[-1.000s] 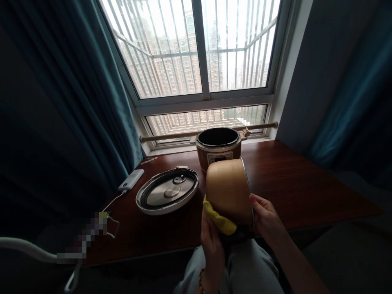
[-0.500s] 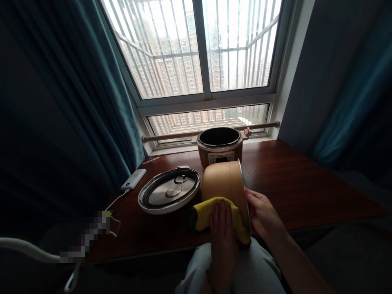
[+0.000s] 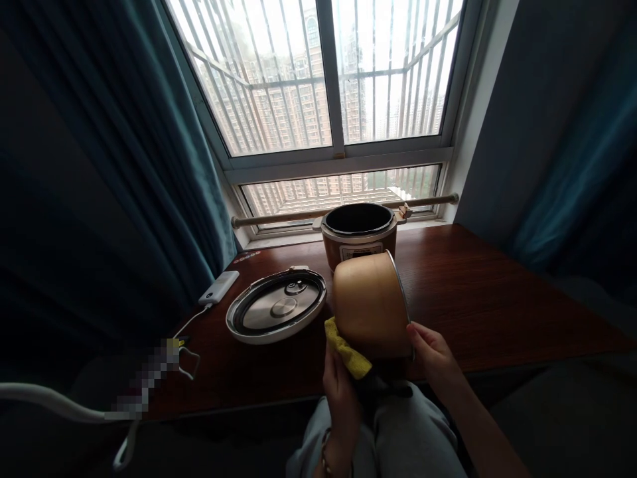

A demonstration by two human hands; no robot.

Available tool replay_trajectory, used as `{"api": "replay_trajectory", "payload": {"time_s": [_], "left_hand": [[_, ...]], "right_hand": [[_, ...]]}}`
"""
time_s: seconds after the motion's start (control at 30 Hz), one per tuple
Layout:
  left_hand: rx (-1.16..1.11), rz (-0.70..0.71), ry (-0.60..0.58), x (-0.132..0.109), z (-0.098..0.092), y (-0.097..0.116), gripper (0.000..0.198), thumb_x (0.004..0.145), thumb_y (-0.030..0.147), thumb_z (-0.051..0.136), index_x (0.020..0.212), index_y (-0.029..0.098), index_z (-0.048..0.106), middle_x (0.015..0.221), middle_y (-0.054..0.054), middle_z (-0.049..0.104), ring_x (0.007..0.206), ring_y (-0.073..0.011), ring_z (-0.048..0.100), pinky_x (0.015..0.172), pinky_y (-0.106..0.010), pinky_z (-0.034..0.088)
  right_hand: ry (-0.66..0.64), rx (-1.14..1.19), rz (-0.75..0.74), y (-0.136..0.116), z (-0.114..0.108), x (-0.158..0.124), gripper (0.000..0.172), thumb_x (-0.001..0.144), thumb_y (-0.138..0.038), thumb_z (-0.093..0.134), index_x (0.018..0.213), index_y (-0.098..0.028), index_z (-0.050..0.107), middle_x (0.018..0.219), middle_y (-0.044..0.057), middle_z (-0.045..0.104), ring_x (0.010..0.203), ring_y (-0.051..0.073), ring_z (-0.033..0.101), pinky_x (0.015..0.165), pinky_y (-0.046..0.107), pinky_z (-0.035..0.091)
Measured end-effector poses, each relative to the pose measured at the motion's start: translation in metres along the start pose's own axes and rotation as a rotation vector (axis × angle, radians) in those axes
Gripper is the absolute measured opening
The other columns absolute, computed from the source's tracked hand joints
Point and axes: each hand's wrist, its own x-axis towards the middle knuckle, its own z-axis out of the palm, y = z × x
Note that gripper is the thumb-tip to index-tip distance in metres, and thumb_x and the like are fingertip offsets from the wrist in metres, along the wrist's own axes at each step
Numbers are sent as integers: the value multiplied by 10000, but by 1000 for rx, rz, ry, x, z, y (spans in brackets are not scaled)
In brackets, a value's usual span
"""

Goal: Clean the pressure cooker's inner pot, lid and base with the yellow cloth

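Observation:
A gold-coloured inner pot point(image 3: 371, 302) lies tipped on its side, its rim facing right. My right hand point(image 3: 432, 352) pinches that rim between thumb and fingers. Against the pot's lower left side, my left hand point(image 3: 341, 388) holds a yellow cloth point(image 3: 348, 352) with a dark underside. Behind the pot stands the pressure cooker body point(image 3: 331, 249), upright, with its dark inside showing. To the left the round cooker lid point(image 3: 259, 317) rests with its metal inner face up.
The brown wooden table point(image 3: 478, 285) runs up to the barred window. A white power bank point(image 3: 219, 287) with a cable lies left of the lid. A rod point(image 3: 279, 218) crosses the lower window. Blue curtains point(image 3: 164, 166) hang at both sides.
My left hand has moved from the pot's outer wall to its lower left side, taking the cloth along. The pot has tilted, and my right hand has shifted slightly right and down.

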Motion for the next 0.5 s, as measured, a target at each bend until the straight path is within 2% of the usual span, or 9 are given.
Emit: {"api": "replay_trajectory", "payload": {"time_s": [0.1, 0.2, 0.27, 0.4, 0.5], "left_hand": [[24, -3, 23, -2, -1, 1, 548, 887, 466, 389, 1332, 146, 409, 1352, -107, 465, 1262, -215, 405, 1035, -300, 349], [110, 50, 54, -8, -4, 0, 522, 909, 425, 353, 1353, 151, 377, 1378, -111, 430, 1285, -215, 371, 1061, -328, 314], [219, 205, 56, -13, -4, 1, 485, 928, 347, 329, 1383, 180, 323, 1438, -93, 339, 1323, -207, 303, 1090, -347, 261], [550, 658, -11, -22, 0, 7, 537, 894, 147, 367, 1410, 245, 258, 1517, -47, 116, 1376, -234, 139, 1121, -429, 141], [782, 876, -171, -26, 7, 10, 639, 827, 40, 404, 1413, 243, 250, 1509, -56, 147, 1375, -253, 138, 1115, -477, 120]], "right_hand": [[63, -22, -42, 12, 3, -6, 309, 685, -483, 676, 740, -178, 672, 610, -1, 607, 592, 138, 533, 526, 227, 402], [91, -3, -37, 10, 13, -10, 307, 676, -490, 678, 697, -184, 657, 555, -8, 574, 569, 142, 521, 514, 234, 400], [80, 39, -20, 2, 21, -13, 306, 684, -485, 672, 708, -180, 658, 569, 1, 586, 586, 151, 535, 534, 244, 414], [6, 160, 30, -16, 38, -17, 278, 715, -452, 658, 744, -176, 662, 662, 20, 636, 646, 161, 572, 597, 260, 440], [-15, 225, 60, -20, 47, -16, 250, 721, -423, 663, 671, -180, 633, 661, 10, 638, 635, 144, 578, 582, 242, 442]]}}
